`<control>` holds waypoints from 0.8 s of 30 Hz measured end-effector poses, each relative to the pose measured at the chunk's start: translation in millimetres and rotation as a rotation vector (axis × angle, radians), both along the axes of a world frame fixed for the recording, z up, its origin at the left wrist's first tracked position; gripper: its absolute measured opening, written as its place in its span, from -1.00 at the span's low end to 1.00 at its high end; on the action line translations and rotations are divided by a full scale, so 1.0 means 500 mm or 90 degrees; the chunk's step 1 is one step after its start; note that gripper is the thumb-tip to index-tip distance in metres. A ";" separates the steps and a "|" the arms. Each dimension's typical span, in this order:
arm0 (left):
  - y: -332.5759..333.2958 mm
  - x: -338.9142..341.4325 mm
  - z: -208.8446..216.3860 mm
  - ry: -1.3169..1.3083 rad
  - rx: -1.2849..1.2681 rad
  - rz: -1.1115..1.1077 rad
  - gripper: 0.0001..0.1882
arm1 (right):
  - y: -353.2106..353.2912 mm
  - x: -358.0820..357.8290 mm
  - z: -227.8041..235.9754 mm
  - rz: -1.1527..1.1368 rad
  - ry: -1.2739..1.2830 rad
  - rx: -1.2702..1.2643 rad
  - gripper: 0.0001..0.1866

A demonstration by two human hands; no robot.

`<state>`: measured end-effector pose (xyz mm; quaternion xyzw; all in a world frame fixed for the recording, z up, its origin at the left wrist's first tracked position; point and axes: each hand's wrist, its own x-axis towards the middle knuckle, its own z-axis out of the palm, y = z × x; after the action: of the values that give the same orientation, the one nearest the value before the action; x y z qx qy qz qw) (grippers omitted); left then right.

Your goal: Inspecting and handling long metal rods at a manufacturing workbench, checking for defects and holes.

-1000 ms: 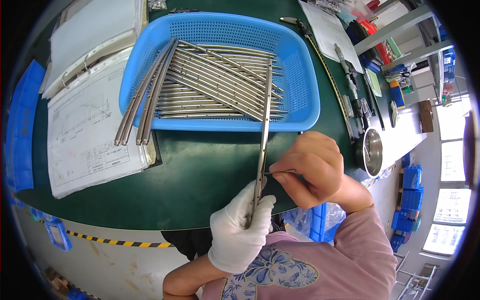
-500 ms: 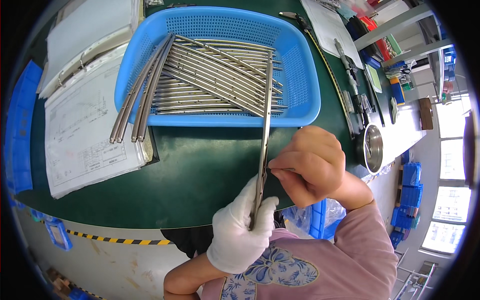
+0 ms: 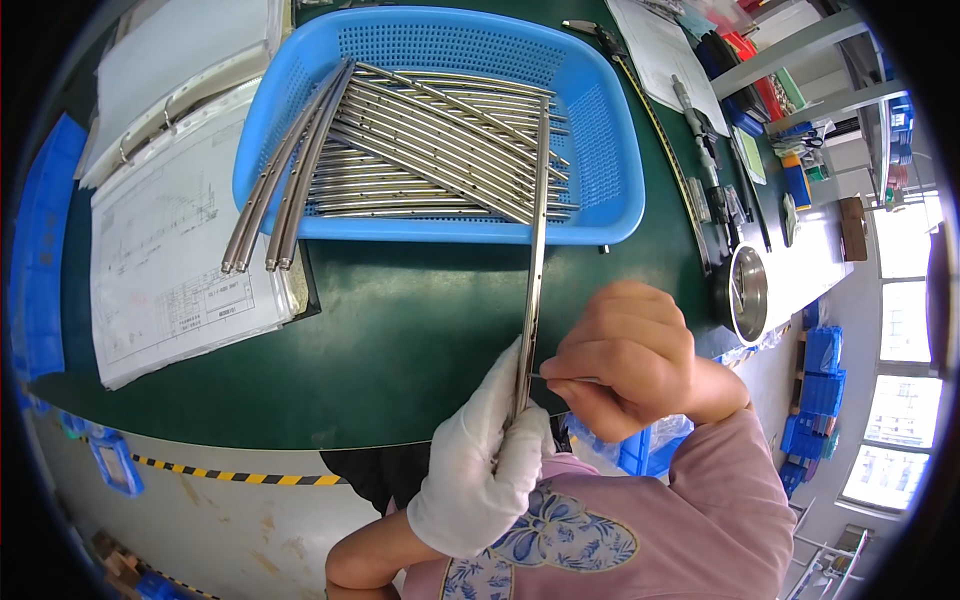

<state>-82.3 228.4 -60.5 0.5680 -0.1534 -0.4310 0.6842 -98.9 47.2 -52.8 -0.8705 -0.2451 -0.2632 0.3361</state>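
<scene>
My left hand [image 3: 475, 480], in a white glove, is closed around the lower end of a slim metal rod [image 3: 537, 260] with small holes along its side. The rod points away from me, its far end over a blue plastic basket [image 3: 425, 231]. My bare right hand [image 3: 640, 355] is closed in a pinch on a thin metal pin [image 3: 575, 379]. That pin's tip is at the rod's side, just above the gloved fingers; whether it sits in a hole I cannot tell. Many similar rods [image 3: 420, 140] lie in the basket, and several others [image 3: 291, 210] lean out over its left front rim.
Left of the basket lies an open ring binder [image 3: 170, 250] with drawings. To the right are a ruler [image 3: 665, 150], a micrometer-like tool [image 3: 700, 145] and a round metal bowl [image 3: 747, 295]. The green table's curved front edge [image 3: 250, 449] runs close to my body.
My right hand has come down along the rod, nearer to the gloved hand, and the thin pin now shows in its fingers. My left hand keeps its grip on the rod.
</scene>
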 end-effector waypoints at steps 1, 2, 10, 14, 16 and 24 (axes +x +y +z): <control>0.000 0.001 0.001 0.000 0.000 0.000 -0.50 | -0.001 0.000 -0.002 0.000 0.000 0.000 -0.89; 0.000 0.002 0.003 0.015 0.004 0.000 -0.51 | -0.002 0.000 -0.003 0.002 0.003 0.001 -0.89; -0.003 0.003 0.011 0.033 0.001 0.016 -0.54 | -0.002 -0.004 -0.013 0.001 -0.011 0.039 -0.89; -0.006 0.005 0.014 0.032 0.009 0.008 -0.54 | -0.004 -0.003 -0.010 0.003 -0.013 0.018 -0.89; -0.005 0.005 0.012 0.029 0.019 0.006 -0.54 | -0.002 -0.001 -0.015 0.010 -0.013 0.018 -0.89; -0.006 -0.013 -0.011 -0.099 0.049 0.024 -0.54 | 0.008 -0.005 -0.015 -0.028 -0.092 -0.055 -0.86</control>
<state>-89.0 225.3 -65.9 0.6284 -0.1783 -0.3783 0.6559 -101.4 51.2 -60.3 -0.8680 -0.2609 -0.3219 0.2737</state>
